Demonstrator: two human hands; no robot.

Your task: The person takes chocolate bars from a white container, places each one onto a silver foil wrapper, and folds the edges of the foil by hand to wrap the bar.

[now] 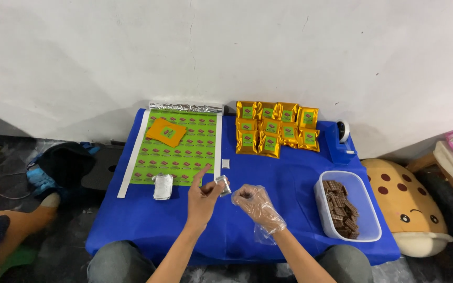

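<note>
My left hand (203, 198) is bare and pinches a small foil-wrapped piece (223, 185) above the blue table (289, 178), its forefinger pointing up. My right hand (256, 206) wears a loose clear plastic glove and hovers just right of the piece, fingers curled in with nothing visible between them. A small stack of foil squares (162, 186) lies left of my left hand. A clear plastic tub (365, 199) of brown chocolate pieces stands at the right.
A green printed sticker sheet (182, 149) lies at back left with an orange pouch (165, 131) on it and a foil roll (185, 107) behind. Several gold pouches (276, 127) lie at back centre. A tape dispenser (343, 136) and a plush toy (412, 207) are at right.
</note>
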